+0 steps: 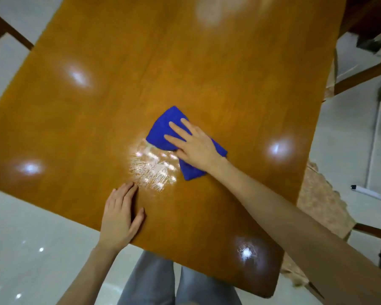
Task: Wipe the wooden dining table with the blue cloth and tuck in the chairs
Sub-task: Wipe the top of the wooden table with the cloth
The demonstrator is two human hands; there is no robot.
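A folded blue cloth lies on the wooden dining table, a little right of its middle. My right hand presses flat on the cloth with straight fingers. Just left of the cloth, a wet streaky patch shines on the wood. My left hand rests flat on the table near its front edge, holding nothing. A chair with a beige patterned seat stands along the table's right side, partly under the top.
Another wooden chair frame stands at the far right, and dark chair legs show at the far left. Pale glossy floor tiles surround the table. A white rod lies at the right edge.
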